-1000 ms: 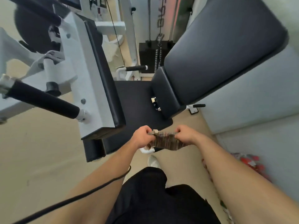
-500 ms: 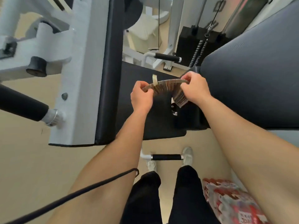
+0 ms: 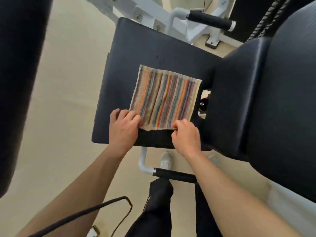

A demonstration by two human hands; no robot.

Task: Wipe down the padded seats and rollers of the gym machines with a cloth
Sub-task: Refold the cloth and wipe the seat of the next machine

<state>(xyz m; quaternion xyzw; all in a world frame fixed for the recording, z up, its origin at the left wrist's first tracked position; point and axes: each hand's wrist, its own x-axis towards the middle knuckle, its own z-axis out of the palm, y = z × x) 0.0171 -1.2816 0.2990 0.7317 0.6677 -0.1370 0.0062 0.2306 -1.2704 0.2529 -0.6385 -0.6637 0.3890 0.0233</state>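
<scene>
Your left hand [image 3: 123, 129] and right hand [image 3: 185, 135] pinching near edge of multicoloured striped cloth [image 3: 164, 97], lying flat on black padded seat [image 3: 136, 53].

Striped cloth [image 3: 165, 98] flat on black seat pad [image 3: 136, 53], left hand [image 3: 124, 129], right hand [image 3: 186, 135] pinching near edge

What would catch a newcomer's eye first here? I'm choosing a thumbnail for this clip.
The striped cloth, spread flat on the middle of the black padded seat, stands out most. The left hand and right hand pinch its near corners. To the right rises the big dark backrest pad.
</scene>
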